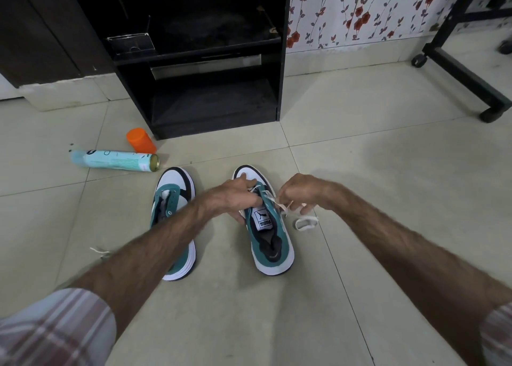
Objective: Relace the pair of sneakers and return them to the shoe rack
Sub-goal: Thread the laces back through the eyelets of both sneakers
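Observation:
Two green, white and black sneakers stand side by side on the tiled floor, toes pointing away from me. My left hand [235, 196] grips the left side of the right sneaker [273, 243] near its eyelets. My right hand [297, 194] pinches the white lace [304, 223] just right of that shoe, and a loop of the lace lies on the floor. The left sneaker [173, 199] stands unlaced, partly hidden under my left forearm. A loose lace end [98, 250] lies on the floor to its left.
The black shoe rack [210, 61] stands straight ahead with open shelves. A light blue spray can [113, 160] lies on the floor at the left beside an orange cap [140, 141]. A black wheeled frame [460, 69] stands at the right by flowered wallpaper.

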